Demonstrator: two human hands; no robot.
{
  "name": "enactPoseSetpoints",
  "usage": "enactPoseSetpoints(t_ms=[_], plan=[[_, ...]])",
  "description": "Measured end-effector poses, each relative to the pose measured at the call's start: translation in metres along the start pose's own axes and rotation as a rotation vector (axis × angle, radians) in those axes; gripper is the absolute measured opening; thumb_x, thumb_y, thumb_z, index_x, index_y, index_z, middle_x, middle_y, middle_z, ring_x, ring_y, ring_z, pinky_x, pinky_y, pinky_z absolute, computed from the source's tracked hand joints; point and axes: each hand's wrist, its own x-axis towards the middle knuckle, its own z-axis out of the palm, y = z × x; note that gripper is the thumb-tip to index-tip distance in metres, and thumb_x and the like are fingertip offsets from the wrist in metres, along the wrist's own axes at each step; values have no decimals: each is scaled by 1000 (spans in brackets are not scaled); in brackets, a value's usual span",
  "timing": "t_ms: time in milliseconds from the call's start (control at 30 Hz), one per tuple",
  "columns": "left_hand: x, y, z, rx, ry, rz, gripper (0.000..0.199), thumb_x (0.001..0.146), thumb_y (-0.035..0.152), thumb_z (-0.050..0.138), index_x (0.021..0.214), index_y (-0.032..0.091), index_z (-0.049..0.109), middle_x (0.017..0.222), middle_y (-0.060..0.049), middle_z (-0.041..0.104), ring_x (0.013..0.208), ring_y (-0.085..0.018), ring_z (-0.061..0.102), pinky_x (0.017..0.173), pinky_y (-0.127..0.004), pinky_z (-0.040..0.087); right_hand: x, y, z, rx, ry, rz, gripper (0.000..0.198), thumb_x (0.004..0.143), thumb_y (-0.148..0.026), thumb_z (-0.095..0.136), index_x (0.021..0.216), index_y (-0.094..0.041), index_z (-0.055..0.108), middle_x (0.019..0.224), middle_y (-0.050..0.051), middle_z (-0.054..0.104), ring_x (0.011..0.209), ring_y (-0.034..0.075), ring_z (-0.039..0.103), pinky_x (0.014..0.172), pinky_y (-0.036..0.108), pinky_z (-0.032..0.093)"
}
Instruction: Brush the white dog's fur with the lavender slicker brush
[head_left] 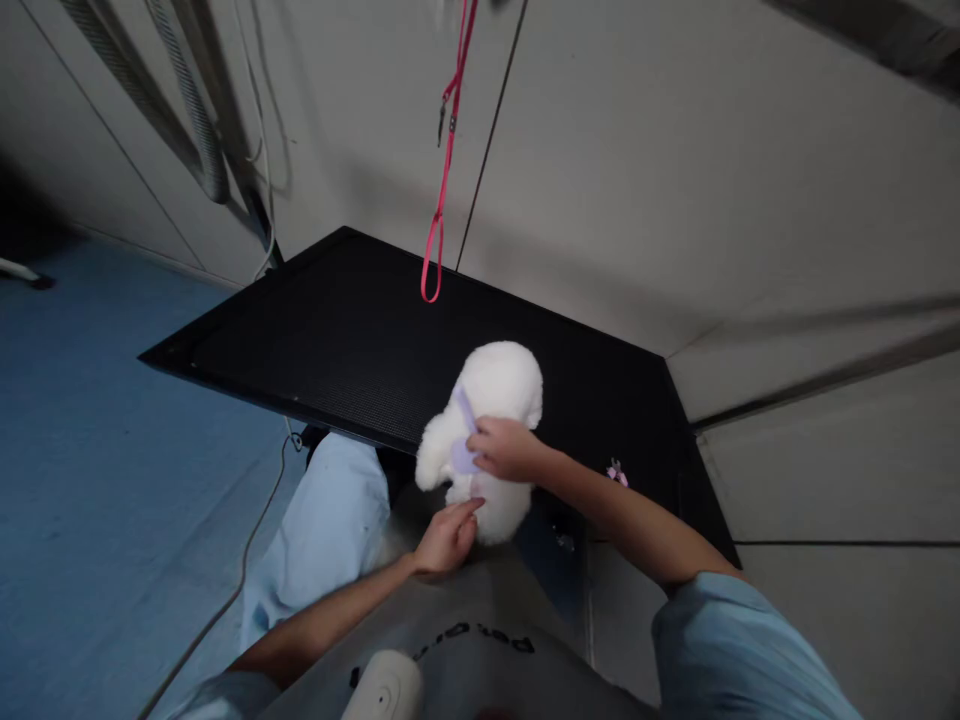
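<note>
A white fluffy animal (499, 380), like a small dog, is at the near edge of the black table (322, 320), its lower part against my apron. My right hand (506, 448) is closed around a lilac brush (464, 457) with a flat head, which lies against the fur. Lower down, my left hand (448, 538) presses into the fur with its index finger stretched forward and the other fingers curled. A pinkish patch shows by that fingertip. Whether the left fingers pinch fur or a limb is partly hidden.
A pink leash (448, 150) with a loop hangs over the table. Small pink clippers (616, 473) lie on the right. Ribbed hoses (199, 120) run down the wall at left, and a cable (251, 550) crosses the blue floor. A white device (385, 688) sits against my grey apron.
</note>
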Motion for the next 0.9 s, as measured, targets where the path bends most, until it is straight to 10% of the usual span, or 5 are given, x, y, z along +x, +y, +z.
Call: enactPoseSetpoints(t_ms=[400, 533, 667, 800, 900], plan=[[0, -2, -9, -19, 70, 44, 32, 89, 16, 44, 109, 15, 69, 83, -8, 73, 71, -15, 67, 67, -25, 53, -12, 9, 7, -44, 281, 343, 19, 88, -28, 55, 91, -19, 71, 90, 9, 56, 77, 19, 50, 69, 30, 39], [1, -4, -16, -57, 74, 69, 31, 89, 14, 44, 106, 15, 70, 85, -8, 74, 75, -16, 69, 70, -26, 54, -21, 11, 17, 117, 158, 129, 13, 82, -28, 64, 90, -20, 70, 86, 5, 56, 74, 17, 51, 67, 27, 41], [3, -5, -23, -60, 106, 31, 31, 88, 15, 45, 103, 15, 72, 87, -9, 74, 74, -16, 68, 68, -26, 53, -27, 14, 22, 47, 367, 417, 15, 86, -27, 60, 91, -18, 70, 91, 8, 56, 78, 19, 54, 72, 29, 44], [2, -5, -28, -88, 76, 14, 30, 87, 16, 46, 101, 16, 73, 87, -8, 75, 74, -16, 68, 69, -26, 52, -34, 12, 28, 183, 280, 202, 10, 80, -27, 66, 88, -21, 69, 88, 4, 56, 73, 16, 55, 67, 25, 45], [1, -8, -29, -147, 90, -69, 26, 84, 19, 50, 95, 16, 74, 80, -6, 73, 69, -15, 65, 66, -26, 50, -40, 15, 30, 171, 412, 393, 11, 80, -24, 66, 90, -21, 68, 87, 4, 57, 73, 17, 56, 68, 27, 48]])
